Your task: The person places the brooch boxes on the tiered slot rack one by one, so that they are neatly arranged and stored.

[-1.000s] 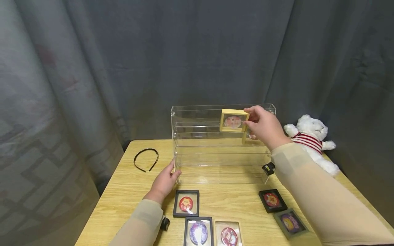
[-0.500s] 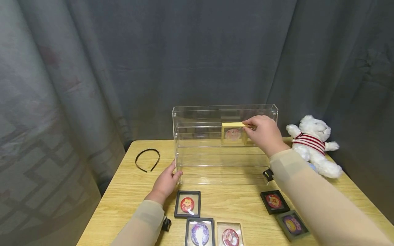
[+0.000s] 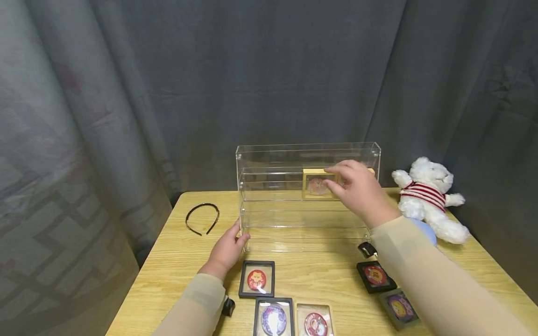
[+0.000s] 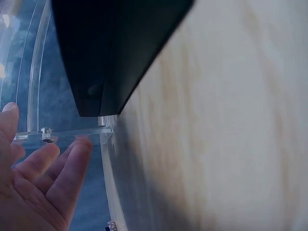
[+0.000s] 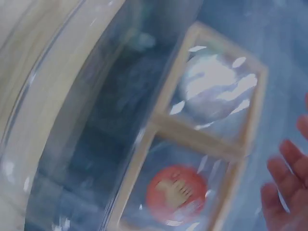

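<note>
A clear acrylic display rack (image 3: 273, 219) with stepped shelves stands on the table. My left hand (image 3: 227, 249) holds its left side panel near the bottom, thumb in front; the left wrist view shows the fingers (image 4: 70, 180) around the panel's edge. On an upper shelf stands a yellow display frame (image 3: 309, 192) with a round pinkish badge. Beside it is a second yellow frame (image 5: 137, 178) with a red badge, mostly hidden behind my right hand (image 3: 357, 189) in the head view. That hand is right in front of the frames, fingers spread and apart from them in the right wrist view.
Black frames (image 3: 257, 296) (image 3: 376, 277), a pale frame (image 3: 315, 308) and a grey-green frame (image 3: 399, 308) lie in front. A black headband (image 3: 202, 205) lies left. A white plush bear (image 3: 426, 196) sits right, with a light blue object (image 3: 426, 232) below it.
My right hand has lowered the yellow frame onto the shelf beside the other one and let go of it. My left hand stays on the rack.
</note>
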Demonstrator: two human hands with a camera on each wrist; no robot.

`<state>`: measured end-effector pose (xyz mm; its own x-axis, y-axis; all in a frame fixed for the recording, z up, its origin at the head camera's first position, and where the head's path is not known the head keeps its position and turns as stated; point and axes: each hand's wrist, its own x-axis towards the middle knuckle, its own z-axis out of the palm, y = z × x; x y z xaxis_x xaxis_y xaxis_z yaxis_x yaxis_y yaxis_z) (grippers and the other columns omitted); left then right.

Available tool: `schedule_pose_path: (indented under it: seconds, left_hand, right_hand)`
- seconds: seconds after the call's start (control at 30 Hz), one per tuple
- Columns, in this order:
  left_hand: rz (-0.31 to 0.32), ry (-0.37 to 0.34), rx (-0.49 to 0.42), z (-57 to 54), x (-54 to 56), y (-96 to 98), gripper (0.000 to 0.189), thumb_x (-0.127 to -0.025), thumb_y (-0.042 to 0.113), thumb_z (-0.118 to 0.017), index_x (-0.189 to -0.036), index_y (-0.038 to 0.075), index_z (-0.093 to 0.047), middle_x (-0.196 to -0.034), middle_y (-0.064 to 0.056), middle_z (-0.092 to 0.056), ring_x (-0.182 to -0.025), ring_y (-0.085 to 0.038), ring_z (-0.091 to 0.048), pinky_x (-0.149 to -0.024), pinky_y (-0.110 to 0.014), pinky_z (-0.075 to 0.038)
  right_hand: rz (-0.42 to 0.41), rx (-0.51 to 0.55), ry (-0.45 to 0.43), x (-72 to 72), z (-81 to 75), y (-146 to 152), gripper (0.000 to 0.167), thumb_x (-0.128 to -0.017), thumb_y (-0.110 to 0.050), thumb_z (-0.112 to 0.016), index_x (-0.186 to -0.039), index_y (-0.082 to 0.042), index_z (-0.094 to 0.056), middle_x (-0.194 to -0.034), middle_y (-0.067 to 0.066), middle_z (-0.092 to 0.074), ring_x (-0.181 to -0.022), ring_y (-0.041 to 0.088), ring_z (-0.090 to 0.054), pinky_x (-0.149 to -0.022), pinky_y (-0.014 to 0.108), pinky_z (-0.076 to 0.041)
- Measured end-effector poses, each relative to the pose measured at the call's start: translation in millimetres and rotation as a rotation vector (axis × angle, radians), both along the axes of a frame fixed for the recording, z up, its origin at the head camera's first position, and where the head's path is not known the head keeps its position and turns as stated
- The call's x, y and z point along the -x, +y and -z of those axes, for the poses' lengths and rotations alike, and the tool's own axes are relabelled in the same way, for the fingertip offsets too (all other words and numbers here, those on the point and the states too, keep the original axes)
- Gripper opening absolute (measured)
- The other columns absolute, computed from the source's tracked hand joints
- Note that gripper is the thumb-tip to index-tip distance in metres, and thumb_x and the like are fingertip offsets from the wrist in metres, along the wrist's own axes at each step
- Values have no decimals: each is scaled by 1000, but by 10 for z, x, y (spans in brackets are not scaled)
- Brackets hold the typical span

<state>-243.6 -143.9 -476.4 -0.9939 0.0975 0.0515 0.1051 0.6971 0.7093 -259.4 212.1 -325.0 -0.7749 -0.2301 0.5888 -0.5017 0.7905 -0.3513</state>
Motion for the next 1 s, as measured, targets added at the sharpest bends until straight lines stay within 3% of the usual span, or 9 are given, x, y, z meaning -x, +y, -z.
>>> schedule_pose_path:
  seconds: [0.1,0.23,0.33,0.47,0.6,0.8,0.87,1.0]
  left_hand:
    - [1,5,-2,0,0,-3,65,-102,38,-57,-158,31,-26,-151,-9,-43,-114,-34,-60,-97,-57,-45]
    - [-1,4,-2,6,6,-3,64,-102,37,-57,-158,32,-26,-151,-8,-44,-113,-33,-61,-96,-57,-46]
    - [0,4,-3,7,12,2,64,-102,38,-57,-158,33,-27,-151,-7,-44,-114,-33,-60,-96,-57,-46]
    - [-4,-4,-12,4,5,3,63,-101,39,-57,-158,34,-28,-151,-6,-44,-114,-33,-60,-96,-58,-46]
    - [-10,-3,-17,12,0,-4,63,-101,43,-56,-157,35,-30,-150,-7,-46,-112,-32,-61,-95,-57,-47]
    - [-10,-21,-17,14,5,-14,63,-101,46,-55,-157,34,-29,-151,-5,-44,-113,-31,-61,-96,-57,-46]
    - [-9,-26,-21,17,9,-15,63,-101,45,-55,-157,34,-29,-152,-5,-44,-114,-31,-60,-96,-57,-46]
    - [-7,-25,-26,19,17,-15,62,-101,42,-57,-157,36,-30,-152,-4,-44,-114,-31,-61,-95,-56,-47]
  right_hand:
    - [-100,51,-100,-175,54,-127,34,-92,-31,-74,-122,-16,-70,-114,-1,-65,-88,17,-58,-74,39,-50]
    - [-190,45,-247,-369,274,-382,38,-91,-38,-73,-124,-21,-69,-102,-9,-65,-79,8,-58,-69,31,-52]
    - [-244,-39,-330,-466,538,-617,40,-89,-45,-73,-122,-22,-70,-93,-14,-63,-75,3,-56,-66,26,-51]
    - [-303,-174,-472,-537,902,-912,51,-86,-54,-72,-123,-19,-68,-89,-13,-63,-73,3,-56,-64,28,-50]
    - [-297,-272,-605,-569,1190,-1144,68,-79,-60,-75,-130,-16,-63,-86,-9,-63,-74,6,-58,-67,33,-51]
    - [-250,-347,-642,-595,1428,-1302,95,-66,-61,-84,-139,-9,-55,-121,5,-67,-108,24,-64,-90,43,-52]
    - [-255,-326,-657,-587,1461,-1298,92,-64,-59,-86,-136,-9,-58,-118,3,-68,-106,23,-64,-90,42,-52]
    - [-273,-251,-698,-567,1485,-1276,76,-62,-54,-89,-122,-13,-64,-93,-7,-64,-84,13,-60,-79,37,-52]
